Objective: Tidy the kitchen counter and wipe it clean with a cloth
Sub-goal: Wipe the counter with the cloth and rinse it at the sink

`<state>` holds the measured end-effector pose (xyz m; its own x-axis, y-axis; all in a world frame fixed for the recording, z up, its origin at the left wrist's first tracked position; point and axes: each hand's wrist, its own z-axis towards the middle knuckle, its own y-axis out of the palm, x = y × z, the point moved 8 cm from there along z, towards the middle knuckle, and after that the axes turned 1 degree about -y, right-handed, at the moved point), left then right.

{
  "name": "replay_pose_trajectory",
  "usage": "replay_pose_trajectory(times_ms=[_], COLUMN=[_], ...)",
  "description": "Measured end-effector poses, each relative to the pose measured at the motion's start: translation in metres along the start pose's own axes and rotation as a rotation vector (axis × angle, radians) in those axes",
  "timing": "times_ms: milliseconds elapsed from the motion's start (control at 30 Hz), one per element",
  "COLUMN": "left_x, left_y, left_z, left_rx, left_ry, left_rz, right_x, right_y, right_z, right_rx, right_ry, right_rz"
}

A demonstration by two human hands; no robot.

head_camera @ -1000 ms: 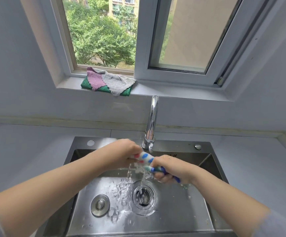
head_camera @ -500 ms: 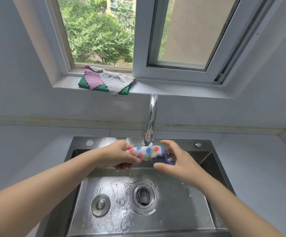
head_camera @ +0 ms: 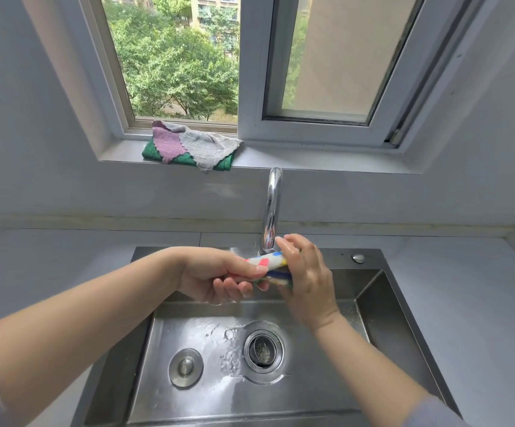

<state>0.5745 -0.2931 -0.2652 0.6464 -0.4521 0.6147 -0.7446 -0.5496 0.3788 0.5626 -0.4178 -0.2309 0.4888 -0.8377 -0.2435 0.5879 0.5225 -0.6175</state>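
Steel sink [head_camera: 376,306] under the window [head_camera: 251,72] — both hands above it: left hand [head_camera: 216,272] grips one end of the rolled cloth [head_camera: 268,261], right hand [head_camera: 310,283] curls round the other — just beside the tap [head_camera: 272,208].

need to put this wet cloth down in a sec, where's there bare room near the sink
Bare counter shows left of the sink and again right of it, up to the wall. The windowsill is bare right of the stacked cloths. Crowded: under the tap, where the left hand and right hand hold the spotted cloth.
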Motion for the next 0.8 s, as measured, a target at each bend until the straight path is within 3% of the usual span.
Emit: replay_pose_trajectory(times_ms=[133, 300, 400, 500, 567, 667, 800], left_x=[0.004, 0.028, 0.040, 0.038, 0.033, 0.028, 0.023], left_y=[-0.004, -0.013, -0.010, -0.002, 0.001, 0.009, -0.001], left_z=[-0.008, -0.017, -0.015, -0.007, -0.001, -0.004, -0.001], left_rx=[0.060, 0.388, 0.591, 0.698, 0.715, 0.781, 0.795], left_ry=[0.018, 0.134, 0.208, 0.302, 0.427, 0.788, 0.911], left_rz=[0.112, 0.658, 1.199, 1.668, 1.809, 1.981, 1.984], right_x=[0.005, 0.014, 0.019, 0.015, 0.008, -0.004, -0.023], right_y=[0.006, 0.016, 0.030, 0.048, 0.056, 0.056, 0.054], right_z=[0.014, 0.016, 0.001, -0.037, -0.056, -0.078, -0.089], right_rx=[-0.158, -0.420, -0.782, -1.048, -1.116, -1.285, -1.432], right_ry=[-0.124, -0.190, 0.108, 0.611, 0.839, 1.078, 1.242], right_rz=[-0.056, -0.135, 0.070, 0.579, 0.802, 0.955, 1.246])
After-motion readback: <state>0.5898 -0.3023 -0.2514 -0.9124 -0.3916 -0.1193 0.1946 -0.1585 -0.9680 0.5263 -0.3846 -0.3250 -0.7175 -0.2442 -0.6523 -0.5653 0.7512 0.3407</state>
